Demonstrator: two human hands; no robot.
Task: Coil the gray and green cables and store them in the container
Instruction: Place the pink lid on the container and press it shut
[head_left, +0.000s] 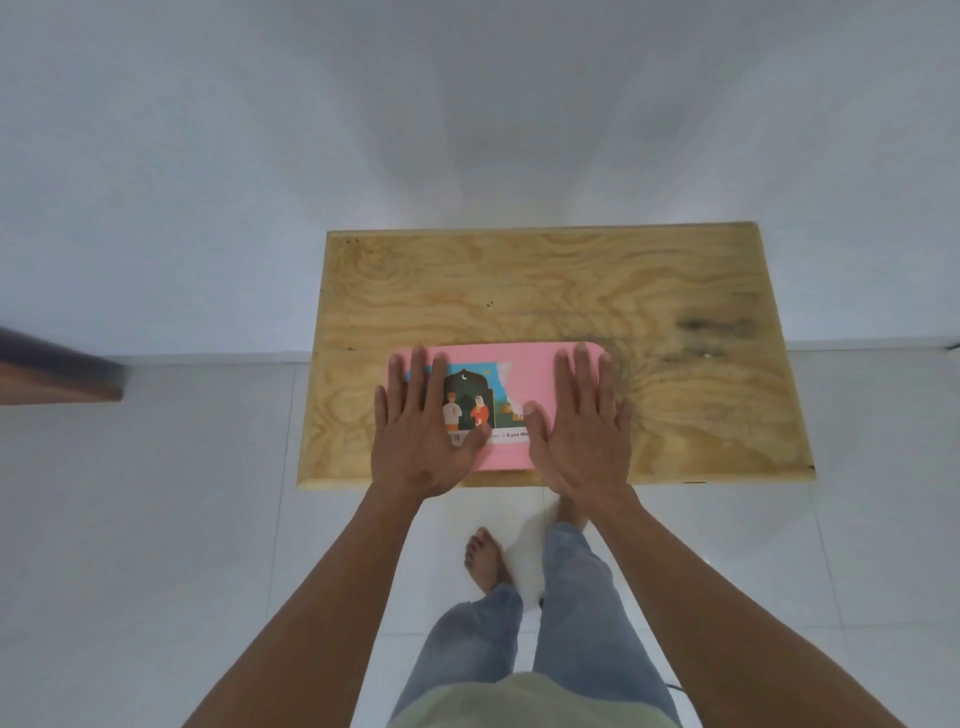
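Note:
A pink container (524, 374) with a printed picture on its lid lies flat near the front edge of a wooden table (675, 291). My left hand (423, 431) rests palm down on the lid's left part, fingers spread. On the lid's right part lies my right hand (584, 431), also flat with fingers apart. Neither hand holds anything. No gray or green cable shows anywhere in view; the lid is closed and hides the inside.
The plywood table stands against a white wall on a white tiled floor. My legs in jeans and bare feet (485, 558) are just below the table's front edge. A dark brown wooden piece (57, 371) juts in at the left edge.

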